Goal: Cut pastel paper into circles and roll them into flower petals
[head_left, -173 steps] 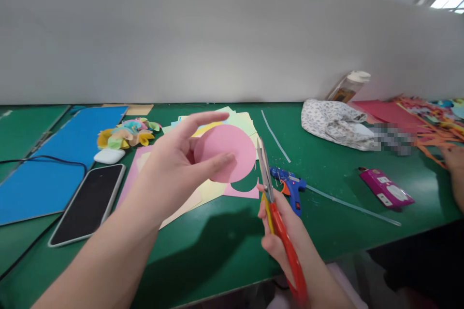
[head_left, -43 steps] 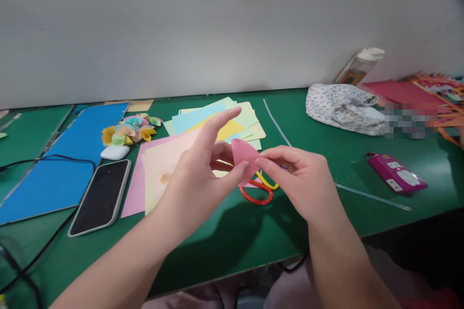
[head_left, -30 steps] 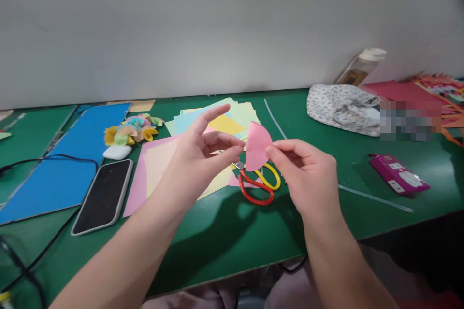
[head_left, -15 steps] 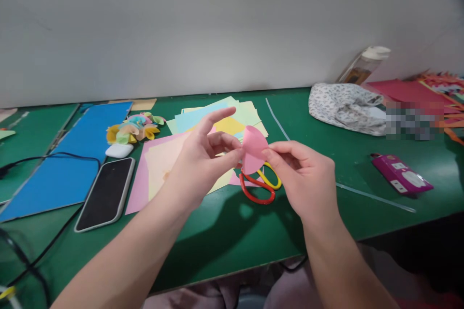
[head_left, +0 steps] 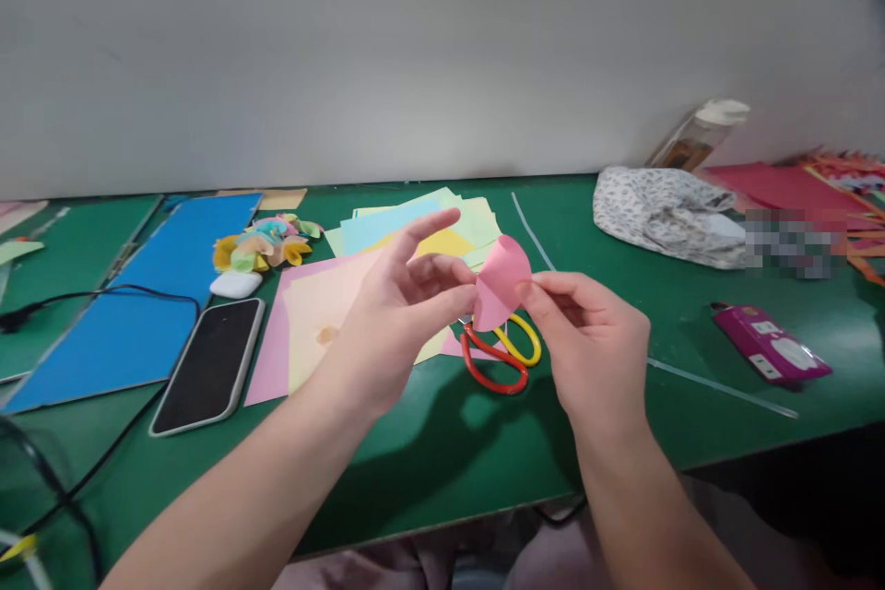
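A rounded piece of pink paper [head_left: 499,281] is held up over the table between my two hands, slightly curved. My left hand [head_left: 407,304] pinches its left edge with thumb and a finger, the index finger stretched out above. On the paper's right edge my right hand [head_left: 587,332] has thumb and index finger closed. Below the paper lie scissors with one red and one yellow handle [head_left: 494,378]; their blades are mostly hidden. Behind my left hand are pink and cream sheets [head_left: 304,313] and a stack of pastel sheets [head_left: 394,226].
On the left are a phone [head_left: 211,369], a white case [head_left: 236,284], a paper flower cluster [head_left: 266,242], a blue board [head_left: 138,313] and black cables [head_left: 124,429]. On the right lie a patterned cloth [head_left: 664,212], a bottle [head_left: 702,134], a purple packet [head_left: 771,346] and a thin clear strip [head_left: 725,387].
The pink paper has tilted and turned to show more of its face, and its top leans further right. Both hands keep their pinch. The whole view has shifted slightly.
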`<state>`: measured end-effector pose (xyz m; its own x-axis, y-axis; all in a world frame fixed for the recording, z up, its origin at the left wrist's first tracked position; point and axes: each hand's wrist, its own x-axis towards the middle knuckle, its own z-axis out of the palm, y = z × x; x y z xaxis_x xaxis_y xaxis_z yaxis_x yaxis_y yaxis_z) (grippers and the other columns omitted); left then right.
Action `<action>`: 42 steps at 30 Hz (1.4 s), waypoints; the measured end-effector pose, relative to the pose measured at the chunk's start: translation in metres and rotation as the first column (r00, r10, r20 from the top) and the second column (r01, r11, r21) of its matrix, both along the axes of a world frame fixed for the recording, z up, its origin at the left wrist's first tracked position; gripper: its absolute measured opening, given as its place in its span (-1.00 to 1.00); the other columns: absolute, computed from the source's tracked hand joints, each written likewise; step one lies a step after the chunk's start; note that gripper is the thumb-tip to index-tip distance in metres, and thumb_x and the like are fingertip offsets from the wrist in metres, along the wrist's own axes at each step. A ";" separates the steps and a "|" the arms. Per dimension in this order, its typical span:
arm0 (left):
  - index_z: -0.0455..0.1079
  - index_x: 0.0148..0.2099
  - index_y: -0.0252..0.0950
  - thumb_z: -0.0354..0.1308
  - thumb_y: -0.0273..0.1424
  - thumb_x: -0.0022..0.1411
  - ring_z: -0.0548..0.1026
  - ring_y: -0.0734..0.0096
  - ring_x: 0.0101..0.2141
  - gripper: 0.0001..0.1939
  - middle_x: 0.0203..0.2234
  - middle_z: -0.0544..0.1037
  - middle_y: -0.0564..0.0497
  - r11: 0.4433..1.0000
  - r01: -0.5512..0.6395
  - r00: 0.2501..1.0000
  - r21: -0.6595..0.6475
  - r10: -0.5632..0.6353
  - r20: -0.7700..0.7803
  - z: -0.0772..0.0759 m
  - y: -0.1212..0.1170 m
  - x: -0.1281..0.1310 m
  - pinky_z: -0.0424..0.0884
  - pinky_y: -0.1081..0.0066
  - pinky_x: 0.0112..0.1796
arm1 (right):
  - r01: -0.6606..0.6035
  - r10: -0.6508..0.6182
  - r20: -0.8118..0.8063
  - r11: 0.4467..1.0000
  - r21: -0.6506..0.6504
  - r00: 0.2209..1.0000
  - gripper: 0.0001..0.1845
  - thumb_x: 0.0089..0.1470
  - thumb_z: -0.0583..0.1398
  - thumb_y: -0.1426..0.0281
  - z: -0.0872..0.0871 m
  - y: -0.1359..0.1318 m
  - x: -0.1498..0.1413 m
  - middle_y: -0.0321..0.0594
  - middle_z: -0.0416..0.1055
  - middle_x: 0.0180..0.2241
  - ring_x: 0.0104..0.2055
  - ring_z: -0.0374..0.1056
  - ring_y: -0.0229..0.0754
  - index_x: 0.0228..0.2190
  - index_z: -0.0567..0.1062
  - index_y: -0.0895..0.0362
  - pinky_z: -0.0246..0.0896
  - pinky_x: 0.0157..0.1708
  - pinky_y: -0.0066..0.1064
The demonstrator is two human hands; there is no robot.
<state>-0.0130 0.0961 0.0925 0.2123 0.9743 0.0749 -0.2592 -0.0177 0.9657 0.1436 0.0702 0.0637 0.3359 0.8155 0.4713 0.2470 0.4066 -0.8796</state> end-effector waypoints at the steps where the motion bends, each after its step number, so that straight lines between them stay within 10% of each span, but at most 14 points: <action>1: 0.35 0.13 -0.07 0.30 -0.57 0.08 0.48 0.55 -0.42 -0.42 -0.44 0.52 0.16 1.000 -0.003 1.000 0.006 0.003 -0.004 -0.001 -0.001 0.001 0.51 0.51 -0.32 | 0.000 0.000 0.012 1.000 0.002 1.000 -0.94 0.05 0.33 0.46 0.000 -0.001 -0.001 -0.36 0.62 -0.45 -0.42 0.56 -0.25 -0.42 0.62 0.06 0.49 -0.42 -0.52; 17: 0.37 0.08 -0.10 0.26 -0.64 0.06 0.49 0.55 -0.43 -0.44 -0.50 0.48 0.17 0.955 -0.200 0.979 0.221 0.202 0.016 -0.001 0.008 -0.005 0.53 0.49 -0.31 | -0.043 0.044 -0.070 0.999 0.014 0.997 -0.85 0.05 0.33 0.50 -0.002 -0.001 -0.003 -0.48 0.61 -0.47 -0.42 0.54 -0.40 -0.42 0.63 -0.02 0.42 -0.42 -0.72; 28: 0.30 0.14 -0.07 0.21 -0.64 0.11 0.51 0.46 -0.32 -0.41 -0.42 0.49 0.13 0.926 -0.104 0.977 0.363 0.164 -0.138 -0.003 -0.006 0.003 0.56 0.43 -0.29 | -0.125 0.110 -0.188 0.990 -0.069 0.976 -0.87 0.03 0.34 0.48 -0.001 -0.001 -0.005 -0.46 0.61 -0.49 -0.45 0.52 -0.38 -0.44 0.64 -0.02 0.41 -0.49 -0.70; 42: 0.37 0.05 -0.15 0.28 -0.58 0.05 0.53 0.51 -0.44 -0.49 -0.51 0.50 0.16 0.961 -0.159 0.972 0.228 0.192 -0.134 0.002 0.001 -0.001 0.57 0.45 -0.33 | -0.064 0.058 -0.100 0.996 -0.065 0.993 -0.90 0.03 0.33 0.49 -0.001 0.001 -0.002 -0.43 0.62 -0.48 -0.44 0.54 -0.34 -0.44 0.63 0.03 0.45 -0.43 -0.62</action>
<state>-0.0140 0.0973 0.0941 0.0645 0.9619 0.2656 -0.0828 -0.2600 0.9620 0.1416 0.0717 0.0626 0.3262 0.8651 0.3811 0.1351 0.3563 -0.9245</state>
